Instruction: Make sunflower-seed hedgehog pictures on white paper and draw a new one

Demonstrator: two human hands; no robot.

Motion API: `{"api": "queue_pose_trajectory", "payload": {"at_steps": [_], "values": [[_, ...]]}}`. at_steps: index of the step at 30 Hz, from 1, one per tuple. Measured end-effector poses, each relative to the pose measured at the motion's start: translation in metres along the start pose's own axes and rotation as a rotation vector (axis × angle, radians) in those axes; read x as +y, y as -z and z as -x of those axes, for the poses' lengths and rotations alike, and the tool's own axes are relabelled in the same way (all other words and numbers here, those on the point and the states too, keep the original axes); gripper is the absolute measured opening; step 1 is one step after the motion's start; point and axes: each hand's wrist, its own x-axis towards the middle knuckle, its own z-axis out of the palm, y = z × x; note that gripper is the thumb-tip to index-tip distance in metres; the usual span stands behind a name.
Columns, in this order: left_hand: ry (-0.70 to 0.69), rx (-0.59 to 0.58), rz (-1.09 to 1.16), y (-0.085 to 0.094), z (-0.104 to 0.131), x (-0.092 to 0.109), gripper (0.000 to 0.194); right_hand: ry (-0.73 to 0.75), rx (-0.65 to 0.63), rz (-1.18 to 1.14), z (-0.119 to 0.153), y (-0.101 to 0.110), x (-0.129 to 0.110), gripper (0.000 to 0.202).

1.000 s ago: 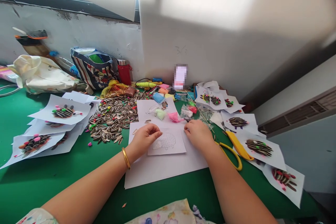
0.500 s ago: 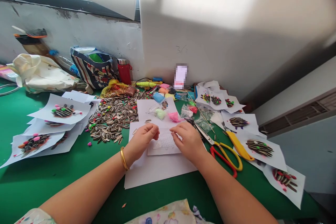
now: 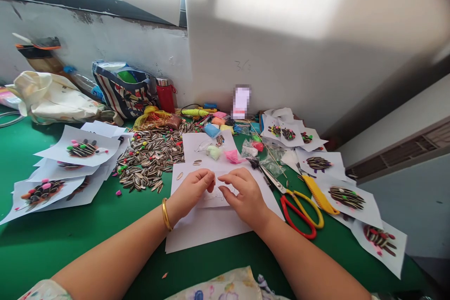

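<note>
Both sets of fingertips pinch together over a small printed paper (image 3: 214,197), the left hand (image 3: 191,191) and right hand (image 3: 246,194) equally close, with the paper lying directly beneath them on a larger white sheet (image 3: 211,227), scissors (image 3: 298,206) just right.

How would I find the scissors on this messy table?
Start at the green table and find the big white sheet under the two hands. Just right of the right hand lie the scissors: the only thing with red and yellow loop handles.
</note>
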Motion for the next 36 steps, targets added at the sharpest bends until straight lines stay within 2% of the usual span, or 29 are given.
{"api": "queue_pose_trajectory", "payload": {"at_steps": [6,12,17,25,28,31,33,36], "values": [[-0.002,-0.024,-0.044,-0.001,0.0,-0.001,0.051,0.014,-0.018,-0.042,0.0,-0.002,-0.002,0.019],[0.027,-0.026,0.021,-0.001,-0.001,-0.005,0.048,0.02,-0.01,-0.078,0.001,-0.004,-0.003,0.018],[0.01,-0.036,0.04,-0.002,-0.001,-0.007,0.046,0.008,-0.005,-0.121,0.0,-0.004,-0.006,0.01],[0.01,-0.071,0.004,-0.003,-0.002,-0.01,0.046,-0.03,-0.008,-0.16,0.001,-0.009,-0.002,0.005],[-0.032,-0.042,-0.065,0.0,-0.005,-0.012,0.047,-0.031,-0.014,-0.14,0.0,-0.009,-0.001,0.006],[-0.092,0.067,-0.16,0.006,-0.009,-0.017,0.046,-0.043,-0.062,-0.087,-0.002,-0.01,0.004,0.006],[-0.098,0.118,-0.244,0.011,-0.012,-0.021,0.046,-0.064,-0.138,-0.027,-0.002,-0.012,0.01,0.007],[-0.092,0.119,-0.429,0.015,-0.014,-0.025,0.044,-0.08,-0.261,0.053,-0.002,-0.019,0.017,0.008]]}}
